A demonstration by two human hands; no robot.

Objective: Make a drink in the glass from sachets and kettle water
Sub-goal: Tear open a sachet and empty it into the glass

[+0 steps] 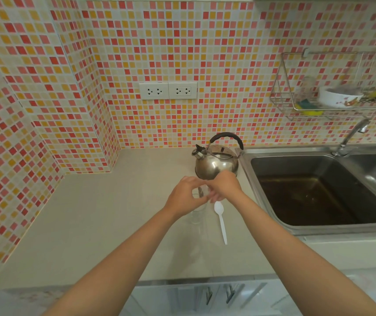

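A sachet is being handled over the glass, with the kettle water not yet poured.

The kettle stands on the counter just behind the hands, beside the sink. The glass stands below the hands, largely hidden by them. A white spoon lies just right of the glass. A thin dark sachet appears to be pinched between the left hand and right hand, fingers curled together at its top, though blur hides the exact grip. Judged next: the sachet should be emptied squarely into the glass before the kettle is lifted.
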